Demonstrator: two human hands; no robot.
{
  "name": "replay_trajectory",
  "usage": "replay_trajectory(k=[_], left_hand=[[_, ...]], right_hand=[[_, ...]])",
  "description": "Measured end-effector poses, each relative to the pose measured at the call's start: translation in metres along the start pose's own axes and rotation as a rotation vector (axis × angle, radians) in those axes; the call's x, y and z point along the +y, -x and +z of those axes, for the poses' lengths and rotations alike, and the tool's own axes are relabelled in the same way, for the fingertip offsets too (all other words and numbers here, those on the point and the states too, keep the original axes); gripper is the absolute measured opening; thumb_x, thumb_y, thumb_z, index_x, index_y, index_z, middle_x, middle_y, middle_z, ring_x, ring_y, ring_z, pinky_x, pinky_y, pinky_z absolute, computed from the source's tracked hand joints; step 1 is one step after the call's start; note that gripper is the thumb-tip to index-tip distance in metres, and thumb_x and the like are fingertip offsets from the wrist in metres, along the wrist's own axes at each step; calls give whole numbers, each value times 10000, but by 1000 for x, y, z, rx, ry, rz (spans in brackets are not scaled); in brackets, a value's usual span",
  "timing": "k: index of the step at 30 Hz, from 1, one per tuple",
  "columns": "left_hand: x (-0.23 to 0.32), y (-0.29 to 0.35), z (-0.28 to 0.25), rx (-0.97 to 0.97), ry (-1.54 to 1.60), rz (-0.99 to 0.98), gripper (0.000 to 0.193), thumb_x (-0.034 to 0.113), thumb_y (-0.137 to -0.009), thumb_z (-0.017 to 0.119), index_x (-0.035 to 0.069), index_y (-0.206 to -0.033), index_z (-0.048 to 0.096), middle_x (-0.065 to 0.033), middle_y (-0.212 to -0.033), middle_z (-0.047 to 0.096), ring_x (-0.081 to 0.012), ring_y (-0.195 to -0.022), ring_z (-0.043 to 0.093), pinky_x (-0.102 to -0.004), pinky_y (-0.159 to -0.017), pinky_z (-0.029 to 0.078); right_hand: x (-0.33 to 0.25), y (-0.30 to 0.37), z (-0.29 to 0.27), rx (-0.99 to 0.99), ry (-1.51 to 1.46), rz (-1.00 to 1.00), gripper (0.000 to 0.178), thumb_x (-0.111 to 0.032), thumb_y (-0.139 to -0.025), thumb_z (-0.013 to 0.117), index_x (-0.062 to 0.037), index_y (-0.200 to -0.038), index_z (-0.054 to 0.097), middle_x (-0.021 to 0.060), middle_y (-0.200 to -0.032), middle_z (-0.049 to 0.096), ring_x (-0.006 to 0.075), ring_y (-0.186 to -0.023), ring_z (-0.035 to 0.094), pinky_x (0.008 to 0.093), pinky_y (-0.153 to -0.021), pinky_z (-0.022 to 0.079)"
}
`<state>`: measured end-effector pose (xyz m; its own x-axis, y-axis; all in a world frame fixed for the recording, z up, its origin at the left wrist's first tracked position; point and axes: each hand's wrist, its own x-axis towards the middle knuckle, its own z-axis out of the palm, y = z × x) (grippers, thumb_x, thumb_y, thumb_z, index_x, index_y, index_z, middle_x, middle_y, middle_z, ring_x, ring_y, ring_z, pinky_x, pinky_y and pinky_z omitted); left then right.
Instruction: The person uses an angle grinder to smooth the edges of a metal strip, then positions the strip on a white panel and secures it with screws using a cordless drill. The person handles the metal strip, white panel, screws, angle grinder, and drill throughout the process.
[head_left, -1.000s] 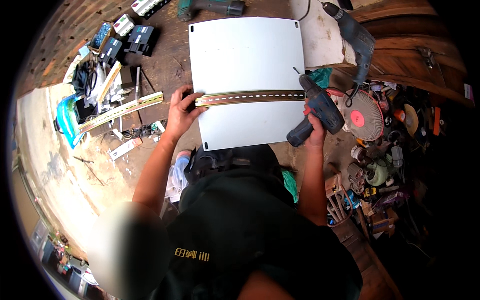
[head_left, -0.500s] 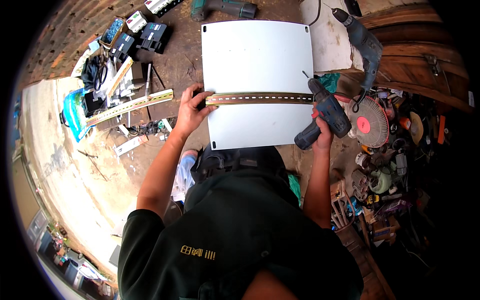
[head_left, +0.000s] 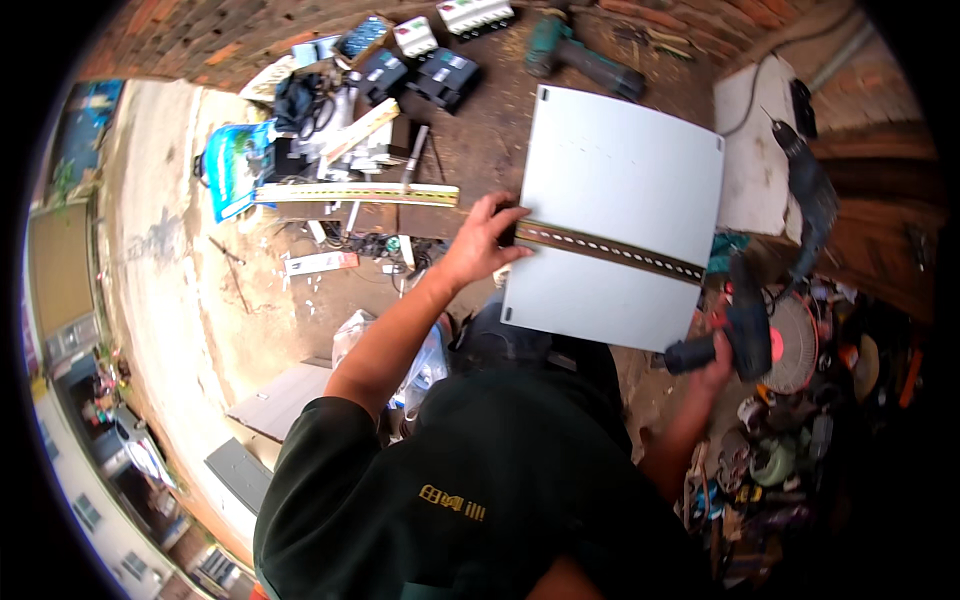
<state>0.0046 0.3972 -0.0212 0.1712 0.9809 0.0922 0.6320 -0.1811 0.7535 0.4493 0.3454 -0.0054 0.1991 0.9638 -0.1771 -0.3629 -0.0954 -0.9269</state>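
Note:
A white metal panel (head_left: 625, 160) with slotted corners lies tilted in front of me. Across its lower half runs a slotted DIN rail (head_left: 610, 249). My left hand (head_left: 482, 243) pinches the rail's left end at the panel's edge, thumb below and fingers above. Just past the panel's lower right corner, my right hand (head_left: 712, 366) is closed round the handle of a dark cordless drill (head_left: 750, 325). Hand and drill are blurred by motion, and the bit cannot be made out.
Another DIN rail (head_left: 360, 194) lies left on the cluttered bench. Black electrical devices (head_left: 445, 78) and a green cordless tool (head_left: 590, 68) sit farther back. A corded drill (head_left: 812, 195) rests at the right, above a round fan (head_left: 795, 345) and heaped tools.
The view has swung, shifting the whole scene right and tilting the panel. My right hand and the drill have drawn down, away from the rail's right end. My left hand keeps its hold.

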Motion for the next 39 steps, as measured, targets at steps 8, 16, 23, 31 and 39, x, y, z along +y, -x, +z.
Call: replay_trajectory(k=[8,16,23,31,39], left_hand=[[-1,19,-55,176,30,-254,367,167,-828,785,29,-1143,657,-141,-1208,584,-286,-1037,630,-357,-850,533],[-29,-2,-131,285,-84,-144,295,129,-850,759,21,-1107,661,-121,-1077,639,-217,-816,662,-318,-712,538],[-163,-137,-248,473,-502,-149,232,223,-888,646,27,-982,728,-207,-946,710,-360,-847,703,-419,-749,553],[-300,-247,-276,59,-832,-210,350,250,-849,632,145,-1176,703,-218,-1024,707,-387,-957,685,-468,-859,542],[-315,-268,-278,-41,-851,-225,540,497,-752,742,153,-1167,711,-210,-998,719,-381,-953,693,-462,-835,549]], right_hand=[[-56,51,-3,-113,188,-12,635,-74,-859,592,22,-1448,375,200,-1307,566,237,-975,603,367,-882,512],[-64,60,47,-197,235,-91,651,-151,-798,635,49,-1379,422,218,-1194,598,208,-828,626,326,-740,526],[-75,84,67,-246,338,-65,561,-165,-788,643,40,-1290,500,203,-1179,596,207,-854,615,307,-731,510],[-76,175,86,15,274,199,486,-139,-838,648,23,-1277,515,124,-1122,585,217,-906,613,467,-875,515],[-76,202,142,302,287,73,476,-81,-831,681,10,-1269,519,109,-1074,593,197,-869,623,626,-1011,438]])
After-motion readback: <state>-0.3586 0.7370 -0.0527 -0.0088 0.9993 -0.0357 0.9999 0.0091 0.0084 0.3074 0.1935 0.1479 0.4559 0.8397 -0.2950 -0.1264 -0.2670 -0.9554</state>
